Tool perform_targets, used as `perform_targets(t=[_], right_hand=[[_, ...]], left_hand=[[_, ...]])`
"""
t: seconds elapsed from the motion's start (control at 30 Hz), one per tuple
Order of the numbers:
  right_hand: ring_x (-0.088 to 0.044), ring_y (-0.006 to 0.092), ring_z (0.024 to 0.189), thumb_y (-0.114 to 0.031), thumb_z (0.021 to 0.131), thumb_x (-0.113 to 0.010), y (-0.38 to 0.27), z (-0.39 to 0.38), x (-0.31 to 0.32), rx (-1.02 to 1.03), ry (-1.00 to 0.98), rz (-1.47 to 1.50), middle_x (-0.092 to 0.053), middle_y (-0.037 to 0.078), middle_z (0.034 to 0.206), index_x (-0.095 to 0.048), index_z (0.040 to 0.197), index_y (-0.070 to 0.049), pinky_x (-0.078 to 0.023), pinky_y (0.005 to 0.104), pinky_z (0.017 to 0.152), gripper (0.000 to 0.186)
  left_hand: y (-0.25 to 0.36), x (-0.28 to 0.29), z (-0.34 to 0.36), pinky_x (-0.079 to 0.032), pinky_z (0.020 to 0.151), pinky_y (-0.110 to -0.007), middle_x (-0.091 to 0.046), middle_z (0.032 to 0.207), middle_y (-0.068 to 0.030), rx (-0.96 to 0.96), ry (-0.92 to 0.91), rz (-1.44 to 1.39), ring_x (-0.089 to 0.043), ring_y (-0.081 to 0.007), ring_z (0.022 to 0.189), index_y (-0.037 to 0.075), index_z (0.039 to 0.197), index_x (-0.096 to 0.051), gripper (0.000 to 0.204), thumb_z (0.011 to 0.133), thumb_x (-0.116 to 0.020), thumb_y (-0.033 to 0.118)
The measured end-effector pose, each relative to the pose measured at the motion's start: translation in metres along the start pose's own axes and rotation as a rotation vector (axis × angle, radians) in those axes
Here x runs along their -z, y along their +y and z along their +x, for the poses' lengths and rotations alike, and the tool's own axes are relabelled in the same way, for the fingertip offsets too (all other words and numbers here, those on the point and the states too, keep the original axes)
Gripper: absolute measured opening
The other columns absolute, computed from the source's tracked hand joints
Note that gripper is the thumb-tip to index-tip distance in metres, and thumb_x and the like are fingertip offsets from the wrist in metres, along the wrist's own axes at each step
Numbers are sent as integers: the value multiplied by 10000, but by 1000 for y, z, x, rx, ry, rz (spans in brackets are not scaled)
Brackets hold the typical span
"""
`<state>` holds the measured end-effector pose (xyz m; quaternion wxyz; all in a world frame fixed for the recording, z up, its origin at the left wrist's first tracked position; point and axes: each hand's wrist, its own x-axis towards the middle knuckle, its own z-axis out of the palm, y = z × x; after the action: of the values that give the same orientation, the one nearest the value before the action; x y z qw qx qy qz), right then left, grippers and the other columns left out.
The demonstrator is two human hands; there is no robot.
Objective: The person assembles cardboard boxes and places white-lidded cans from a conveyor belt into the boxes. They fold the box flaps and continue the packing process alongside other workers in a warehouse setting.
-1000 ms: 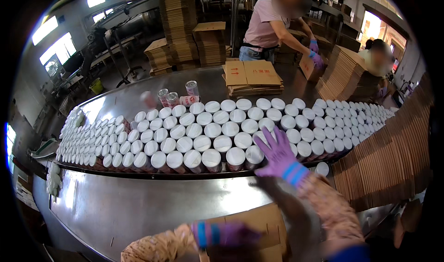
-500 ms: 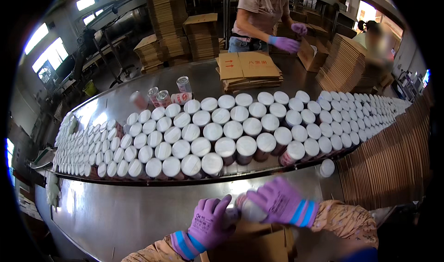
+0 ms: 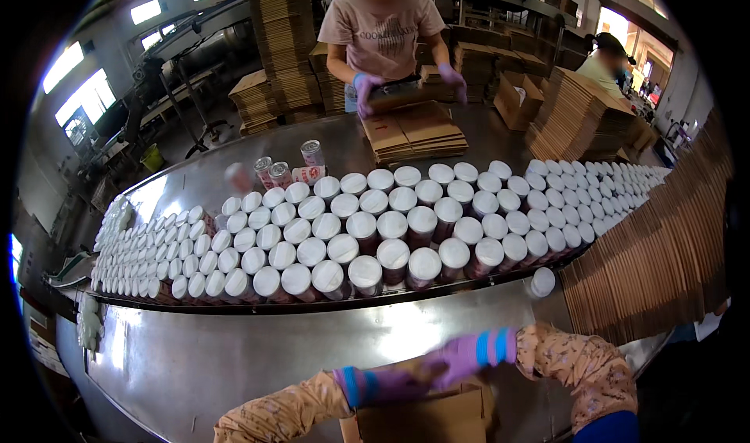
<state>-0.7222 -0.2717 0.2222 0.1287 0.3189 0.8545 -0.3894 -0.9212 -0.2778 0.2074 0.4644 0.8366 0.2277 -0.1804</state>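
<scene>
My left hand [image 3: 393,385], in a purple glove with a blue-striped cuff, reaches over the far part of an open cardboard carton [image 3: 422,426] at the lower edge. Beside it, my right hand [image 3: 459,362], gloved alike, is bent down at the carton's far edge. Both sets of fingers are smeared by motion and partly hidden, so any can in them does not show. Beyond the carton, many white-lidded cans [image 3: 365,272] stand upright in packed rows along the metal table [image 3: 258,349]. One more can [image 3: 543,282] stands apart at the right, nearer me.
Flat cardboard sheets [image 3: 648,263] are stacked at the right. Several loose cans [image 3: 311,152] are behind the rows, one lying down. Across the table a co-worker [image 3: 384,37] in purple gloves handles a pile of folded cartons [image 3: 414,130]. Another person [image 3: 603,68] is at the far right.
Both my hands, which each held a can above the table, have moved toward the carton; the cans no longer show. The co-worker has shifted left and now handles the folded cartons.
</scene>
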Motion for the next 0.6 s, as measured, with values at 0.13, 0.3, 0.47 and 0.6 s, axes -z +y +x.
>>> perform_targets(t=[0.13,0.3,0.47,0.6], right_hand=[[-487,278,977,-613,583,-644,56,36,71,-171,1133,-760,-503,101,1103,-437,1229,-69,-264,470,996,869],[-471,182,745,-528,742,-528,78,32,65,-129,848,-954,-481,43,819,-471,1183,-78,-354,367,695,633],[-490,177,743,-290,749,-499,-15,-2,17,71,792,-902,-494,27,792,-498,1129,-76,-372,351,655,436],[-589,274,831,-485,703,-613,-57,4,-18,-181,228,-343,-600,88,966,-476,1207,-137,-437,388,731,627]], left_hand=[[-28,69,9,-372,905,-453,-477,1159,-217,303,1242,624,-472,-361,1053,-15,1269,-350,704,696,-618,293],[-46,47,20,-358,927,-522,-449,1063,-176,-14,1244,774,-429,-353,1010,25,1173,-496,437,743,-506,99],[23,-17,-46,-435,735,-413,-461,961,-139,72,1249,453,-479,-316,856,35,1169,-491,567,674,-681,235],[9,-12,-53,-426,819,-402,-518,1052,-191,247,363,-196,-524,-318,939,-16,1226,-414,653,765,-621,398]])
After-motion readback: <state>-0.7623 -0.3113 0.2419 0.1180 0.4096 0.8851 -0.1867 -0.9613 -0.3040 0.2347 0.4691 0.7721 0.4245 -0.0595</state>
